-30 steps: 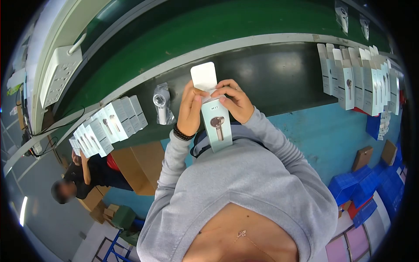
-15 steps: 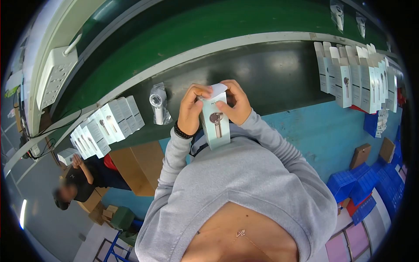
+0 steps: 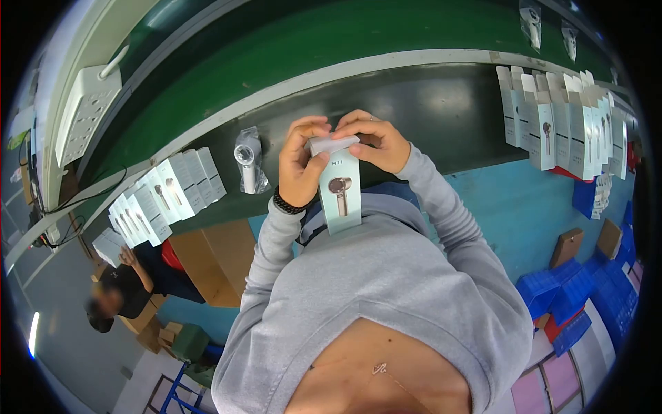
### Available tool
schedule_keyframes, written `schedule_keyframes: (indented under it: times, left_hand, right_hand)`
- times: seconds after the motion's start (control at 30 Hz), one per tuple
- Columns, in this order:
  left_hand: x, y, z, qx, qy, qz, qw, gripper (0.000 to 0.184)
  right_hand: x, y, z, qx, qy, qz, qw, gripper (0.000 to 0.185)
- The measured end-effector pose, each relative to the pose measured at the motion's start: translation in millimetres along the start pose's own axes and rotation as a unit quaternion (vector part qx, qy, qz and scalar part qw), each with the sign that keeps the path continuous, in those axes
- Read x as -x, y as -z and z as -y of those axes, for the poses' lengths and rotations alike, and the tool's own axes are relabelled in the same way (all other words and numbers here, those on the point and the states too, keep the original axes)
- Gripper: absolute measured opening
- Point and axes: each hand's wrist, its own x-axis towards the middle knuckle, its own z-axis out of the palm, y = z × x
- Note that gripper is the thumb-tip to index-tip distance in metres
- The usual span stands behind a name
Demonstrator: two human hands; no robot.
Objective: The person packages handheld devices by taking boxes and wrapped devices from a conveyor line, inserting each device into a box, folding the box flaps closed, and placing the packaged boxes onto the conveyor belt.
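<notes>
A pale green carton point(image 3: 339, 193) with a picture of a handheld device stands close against my body, its lettered top end between my two hands. My left hand point(image 3: 301, 162), with a dark beaded bracelet at the wrist, grips the carton's left side, thumb on the front and fingers over the top. My right hand point(image 3: 379, 141) curls its fingers over the white top flap point(image 3: 334, 143), with its thumb at the upper right edge. To the left, a white handheld device point(image 3: 248, 160) in a clear plastic bag lies on the dark bench.
Closed cartons point(image 3: 165, 190) stand in a row on the left; cartons with raised flaps point(image 3: 572, 124) stand on the right. A co-worker point(image 3: 124, 286) reaches to the left row's end. A power strip point(image 3: 88, 114) is at upper left, blue crates point(image 3: 558, 290) at lower right.
The top flap has come down from its raised position. My right hand has shifted from the carton's front onto its top. The co-worker's hand has moved slightly.
</notes>
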Motion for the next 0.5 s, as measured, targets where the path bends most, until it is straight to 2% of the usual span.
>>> schedule_keyframes:
  times: [0.07, 0.17, 0.3, 0.4, 0.5]
  left_hand:
    - [-1.0, 1.1, 0.5, 0.002, 0.003, 0.019, 1.000, 0.033]
    - [0.0, 4.2, 2.9, 0.003, 0.008, 0.040, 0.999, 0.033]
    - [-0.4, 5.1, 3.8, 0.008, 0.011, 0.052, 0.999, 0.031]
    - [-2.0, 2.3, 3.6, 0.034, 0.020, 0.020, 0.999, 0.029]
    - [-4.6, 4.3, 3.6, 0.004, 0.003, 0.044, 0.999, 0.026]
  right_hand:
    - [-1.8, 3.0, -2.7, 0.009, 0.018, 0.023, 1.000, 0.026]
    - [-1.5, 0.3, 4.6, 0.006, -0.023, 0.008, 1.000, 0.026]
    - [-2.9, -4.2, 9.1, 0.017, -0.032, -0.031, 0.999, 0.024]
    - [-5.6, -6.4, 15.8, 0.031, -0.050, -0.051, 0.997, 0.023]
    - [-5.2, -7.6, 20.7, 0.031, -0.070, -0.055, 0.996, 0.021]
